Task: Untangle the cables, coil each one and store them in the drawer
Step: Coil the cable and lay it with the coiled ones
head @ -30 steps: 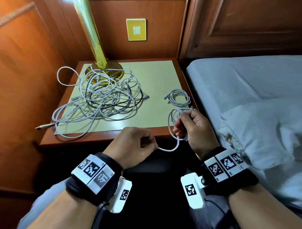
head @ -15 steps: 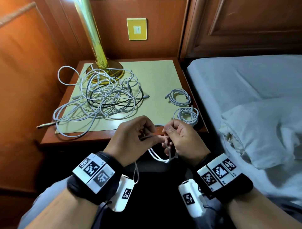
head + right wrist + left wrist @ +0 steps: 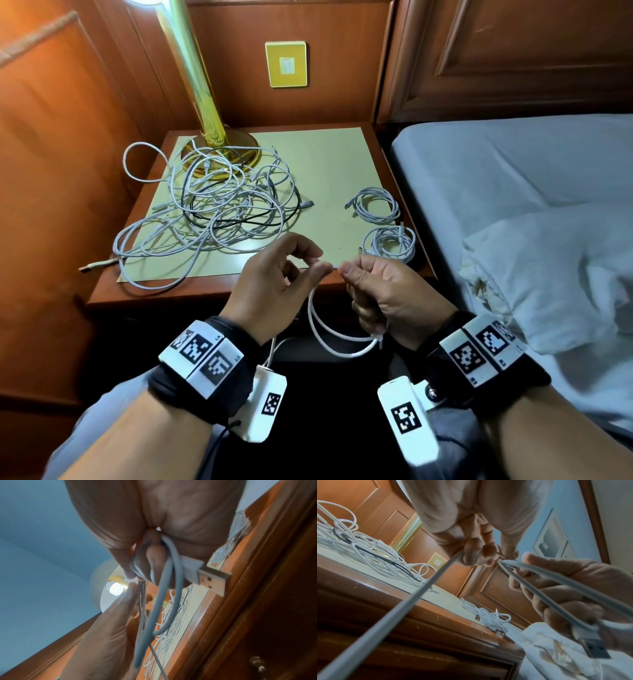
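I hold one white cable (image 3: 329, 337) in front of the nightstand (image 3: 212, 296). My left hand (image 3: 318, 266) pinches it between thumb and fingertips, and a strand runs down past the wrist (image 3: 419, 592). My right hand (image 3: 351, 275) grips several loops of the same cable, whose USB plug (image 3: 212, 580) sticks out below the palm. Two loops hang between the hands. A big tangle of white cables and one black cable (image 3: 219, 209) lies on the left of the tabletop. Two coiled white cables (image 3: 375, 205) (image 3: 390, 241) lie at its right edge.
A brass lamp (image 3: 205, 102) stands at the back left, its base under the tangle. A bed with a grey sheet and crumpled white cloth (image 3: 531, 240) runs along the right. A drawer knob (image 3: 257, 661) shows on the nightstand front. Wood panels close the left and back.
My right hand left the second coil on the table's right edge and came back to the left hand. Both hands now hold another white cable, with loops gathered in the right.
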